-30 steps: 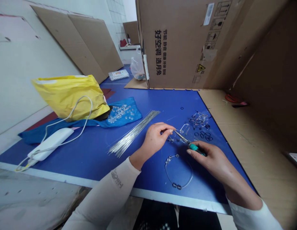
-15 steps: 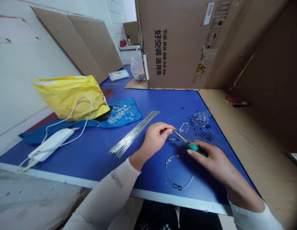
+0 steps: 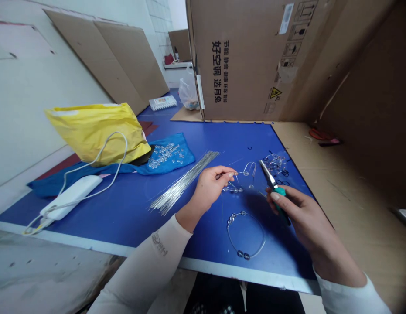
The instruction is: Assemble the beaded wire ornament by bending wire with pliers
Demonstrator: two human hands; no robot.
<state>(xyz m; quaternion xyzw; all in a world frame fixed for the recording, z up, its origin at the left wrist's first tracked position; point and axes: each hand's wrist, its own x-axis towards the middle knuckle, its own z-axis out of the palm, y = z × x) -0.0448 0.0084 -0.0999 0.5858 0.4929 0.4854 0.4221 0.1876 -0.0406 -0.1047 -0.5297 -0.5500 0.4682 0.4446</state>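
Note:
My left hand [image 3: 213,185] pinches a thin bent wire between thumb and fingertips. Clear beads [image 3: 236,190] are strung on this wire, and a looped end stands out to the right. My right hand [image 3: 296,209] is wrapped round the green handles of a pair of pliers [image 3: 271,176], whose tips point up and away from the wire. Below both hands, a ring of clear cord with several beads [image 3: 264,242] lies on the blue table [image 3: 203,235]. A long bundle of straight metal wires [image 3: 185,182] lies left of my left hand.
At left are a yellow bag [image 3: 101,135], a white power strip [image 3: 72,194] with its cable, and a blue cloth [image 3: 186,150] bearing clear beads. Beaded wire pieces [image 3: 274,163] and black rings lie at right. A big cardboard box [image 3: 248,78] stands behind.
My right hand has drawn the pliers off the wire, to the right, and turned their tips upward. The left hand keeps its pinch, and the looped wire end with its beads shows more fully.

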